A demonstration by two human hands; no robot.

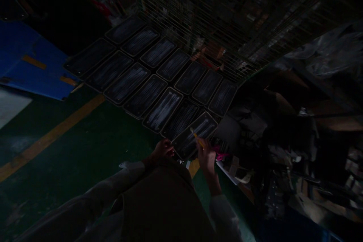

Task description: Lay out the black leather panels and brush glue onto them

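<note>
The scene is very dark. Several dark rectangular trays [159, 83] with pale streaks lie side by side in rows on the floor. My left hand [163, 149] grips the near edge of the closest tray [194, 134], fingers curled over its rim. My right hand [206, 157] is closed around a thin brush with a yellow-orange handle [197, 139], whose pale tip rests on that tray's surface. My sleeves and knees fill the bottom of the view.
A wire mesh rack [227, 19] stands behind the trays. A blue panel [31, 64] lies at the left, and a yellow line [53, 134] crosses the green floor. Dark clutter and something pink [219, 155] sit at the right.
</note>
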